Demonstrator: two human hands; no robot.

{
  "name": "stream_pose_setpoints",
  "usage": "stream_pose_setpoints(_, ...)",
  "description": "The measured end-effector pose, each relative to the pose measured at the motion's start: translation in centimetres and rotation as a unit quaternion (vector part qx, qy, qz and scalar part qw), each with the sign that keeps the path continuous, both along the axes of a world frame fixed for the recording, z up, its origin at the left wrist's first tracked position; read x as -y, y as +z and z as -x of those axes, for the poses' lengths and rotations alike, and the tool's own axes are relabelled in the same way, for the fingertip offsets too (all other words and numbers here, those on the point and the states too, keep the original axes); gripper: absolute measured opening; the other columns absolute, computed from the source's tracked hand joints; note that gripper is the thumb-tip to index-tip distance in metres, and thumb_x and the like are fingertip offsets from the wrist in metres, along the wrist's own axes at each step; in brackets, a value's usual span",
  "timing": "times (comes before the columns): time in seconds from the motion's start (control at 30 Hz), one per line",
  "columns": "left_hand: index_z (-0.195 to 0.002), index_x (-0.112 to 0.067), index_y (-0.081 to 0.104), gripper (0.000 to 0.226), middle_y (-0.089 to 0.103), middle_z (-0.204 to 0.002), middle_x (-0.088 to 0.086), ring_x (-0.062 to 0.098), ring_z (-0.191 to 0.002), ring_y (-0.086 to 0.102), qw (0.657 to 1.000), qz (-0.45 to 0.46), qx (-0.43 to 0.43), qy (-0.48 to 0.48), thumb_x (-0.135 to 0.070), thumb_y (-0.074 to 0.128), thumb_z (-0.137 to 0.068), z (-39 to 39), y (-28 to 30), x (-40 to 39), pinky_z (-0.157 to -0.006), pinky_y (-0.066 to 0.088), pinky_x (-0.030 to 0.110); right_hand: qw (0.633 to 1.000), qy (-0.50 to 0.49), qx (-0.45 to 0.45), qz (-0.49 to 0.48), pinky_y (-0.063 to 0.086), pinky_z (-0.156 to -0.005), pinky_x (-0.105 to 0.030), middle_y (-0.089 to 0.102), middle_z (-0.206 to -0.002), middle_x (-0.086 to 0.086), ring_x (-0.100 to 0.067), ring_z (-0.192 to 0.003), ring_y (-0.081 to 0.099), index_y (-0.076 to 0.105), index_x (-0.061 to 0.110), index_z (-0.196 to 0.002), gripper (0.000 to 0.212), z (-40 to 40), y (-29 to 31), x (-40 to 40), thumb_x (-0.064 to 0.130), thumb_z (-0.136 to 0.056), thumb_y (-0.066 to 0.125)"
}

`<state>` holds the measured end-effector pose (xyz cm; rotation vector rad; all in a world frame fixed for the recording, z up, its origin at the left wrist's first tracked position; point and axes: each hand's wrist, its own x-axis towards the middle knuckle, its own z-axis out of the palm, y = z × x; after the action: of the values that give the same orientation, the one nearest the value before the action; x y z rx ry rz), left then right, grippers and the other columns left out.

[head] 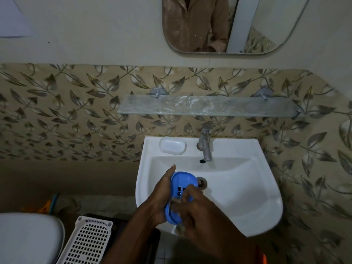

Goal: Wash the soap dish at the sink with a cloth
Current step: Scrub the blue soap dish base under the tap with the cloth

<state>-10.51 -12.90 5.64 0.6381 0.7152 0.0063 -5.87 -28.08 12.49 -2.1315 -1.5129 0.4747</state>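
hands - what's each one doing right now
Left hand: holds the blue soap dish over the sink.
Right hand: fingers curled on the dish, pinching a small brownish cloth.

Above me a mirror hangs over a glass shelf on leaf-patterned tiles. A white soap bar lies beside the tap. Lower left: white perforated basket, toilet lid.

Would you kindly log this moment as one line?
left hand holds blue plastic soap dish | right hand rubs it, cloth barely visible | over white ceramic sink | tap not running
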Motion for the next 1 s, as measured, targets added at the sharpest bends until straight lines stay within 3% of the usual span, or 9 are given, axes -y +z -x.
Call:
stream_pose_setpoints(0.07, -0.123, -0.004, 0.072, 0.07, 0.066, -0.125, 0.03, 0.037, -0.107, 0.063, 1.0, -0.022, -0.006, -0.005, -0.063, 0.051, -0.093, -0.1, 0.6, 0.0, -0.11, 0.047, 0.051, 1.0, 0.008, 0.005, 0.004, 0.056, -0.084, -0.032, 0.046, -0.121, 0.004, -0.015, -0.086, 0.063, 0.062, 0.031, -0.122, 0.035, -0.3, -0.1, 0.1, 0.026, -0.087, 0.065)
stream_pose_setpoints(0.17, -0.099, -0.01, 0.081, 0.05, 0.077, -0.097, 0.019, 0.027, -0.082, 0.076, 0.998, -0.051, 0.006, -0.027, -0.051, 0.053, -0.096, 0.0, 0.4, 0.7, -0.071, 0.063, 0.037, 0.997, -0.069, 0.016, -0.012, 0.058, -0.083, -0.03, 0.045, -0.119, 0.003, -0.015, -0.089, 0.061, 0.058, 0.028, -0.124, 0.043, -2.0, 0.2, -1.2, 0.028, -0.084, 0.072)
stream_pose_setpoints(0.23, -0.096, -0.01, 0.079, 0.045, 0.077, -0.089, 0.017, 0.026, -0.074, 0.075, 0.997, -0.074, -0.006, -0.021, -0.047, 0.054, -0.094, 0.1, 0.6, 0.8, -0.062, 0.061, 0.033, 0.994, -0.103, 0.028, -0.015, 0.058, -0.08, -0.03, 0.043, -0.115, 0.004, -0.016, -0.089, 0.06, 0.056, 0.029, -0.124, 0.042, -2.4, 0.5, -1.9, 0.026, -0.085, 0.07)
stream_pose_setpoints(0.3, -0.11, -0.004, 0.076, 0.053, 0.074, -0.098, 0.02, 0.029, -0.085, 0.072, 0.997, -0.073, -0.013, -0.02, -0.049, 0.053, -0.093, -0.1, 1.2, 0.3, -0.075, 0.06, 0.036, 0.996, -0.075, 0.025, -0.035, 0.058, -0.077, -0.035, 0.047, -0.111, 0.001, -0.017, -0.089, 0.059, 0.059, 0.026, -0.122, 0.034, -1.6, 0.4, -1.8, 0.02, -0.089, 0.06)
stream_pose_setpoints(0.4, -0.133, 0.007, 0.06, 0.076, 0.059, -0.12, 0.029, 0.038, -0.107, 0.052, 0.998, -0.059, -0.02, -0.031, -0.055, 0.047, -0.091, -0.4, 1.4, -0.3, -0.1, 0.043, 0.046, 0.999, 0.012, 0.021, -0.049, 0.057, -0.071, -0.035, 0.057, -0.1, 0.0, -0.012, -0.084, 0.055, 0.068, 0.025, -0.112, 0.031, 0.0, 0.6, -0.1, 0.023, -0.089, 0.047)
stream_pose_setpoints(0.5, -0.116, 0.004, 0.072, 0.067, 0.067, -0.107, 0.024, 0.034, -0.097, 0.062, 0.997, -0.064, -0.018, -0.036, -0.054, 0.054, -0.087, -0.4, 1.1, 0.0, -0.09, 0.051, 0.041, 0.997, 0.061, 0.032, -0.03, 0.059, -0.073, -0.03, 0.055, -0.105, -0.003, -0.011, -0.083, 0.059, 0.066, 0.021, -0.116, 0.031, -1.5, 1.6, 0.1, 0.028, -0.086, 0.061)
stream_pose_setpoints(0.6, -0.081, -0.011, 0.079, 0.047, 0.073, -0.08, 0.013, 0.023, -0.07, 0.071, 0.998, -0.056, 0.004, -0.039, -0.05, 0.054, -0.091, -0.6, 1.2, 1.2, -0.065, 0.059, 0.031, 0.998, -0.05, 0.036, 0.007, 0.059, -0.082, -0.036, 0.039, -0.118, 0.001, -0.019, -0.088, 0.063, 0.057, 0.024, -0.129, 0.048, -3.1, 1.7, -1.8, 0.026, -0.084, 0.072)
stream_pose_setpoints(0.8, -0.123, 0.003, 0.069, 0.072, 0.066, -0.107, 0.025, 0.031, -0.087, 0.062, 0.998, -0.058, 0.003, -0.026, -0.056, 0.045, -0.089, -0.5, 2.2, 0.3, -0.088, 0.048, 0.042, 0.994, 0.076, 0.046, 0.057, 0.052, -0.085, -0.032, 0.048, -0.113, -0.002, -0.015, -0.092, 0.056, 0.063, 0.025, -0.122, 0.029, -0.8, 1.1, -0.1, 0.018, -0.094, 0.056)
stream_pose_setpoints(1.0, -0.129, 0.001, 0.065, 0.076, 0.065, -0.114, 0.022, 0.031, -0.097, 0.062, 0.995, -0.095, -0.002, -0.01, -0.06, 0.048, -0.088, -0.5, 1.8, 0.5, -0.098, 0.045, 0.045, 0.996, 0.017, 0.053, 0.076, 0.051, -0.093, -0.039, 0.038, -0.125, -0.003, -0.021, -0.103, 0.058, 0.057, 0.021, -0.13, 0.042, -1.5, 2.1, -2.0, 0.024, -0.09, 0.066)
